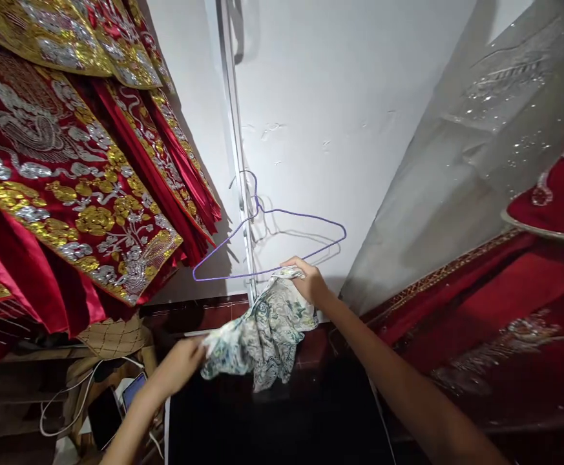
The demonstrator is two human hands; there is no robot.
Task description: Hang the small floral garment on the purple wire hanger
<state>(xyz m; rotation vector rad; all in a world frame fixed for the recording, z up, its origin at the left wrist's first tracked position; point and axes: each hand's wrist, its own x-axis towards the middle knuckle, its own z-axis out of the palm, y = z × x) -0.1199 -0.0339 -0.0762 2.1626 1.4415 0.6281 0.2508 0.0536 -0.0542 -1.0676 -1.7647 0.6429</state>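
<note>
A floral-patterned cloth (276,323), white with green and blue, hangs bunched between my hands. My right hand (309,281) is closed on its upper edge, right by the lower bar of a purple hanger (305,214). Lower and to the left, my left hand (185,361) grips the cloth's other end and looks slightly blurred. The hanger's hook is by a narrow metal upright (236,129), and the cloth's top edge meets the hanger's bar near my right fingers. Whether the cloth is looped over the bar I cannot tell.
Red garments with gold and silver embroidery (92,213) hang on the left. To the right are a sheer sparkly covering (437,187) and red fabric (514,297). A black surface (282,426) lies below; a phone (133,390) and a white cable (75,413) sit lower left.
</note>
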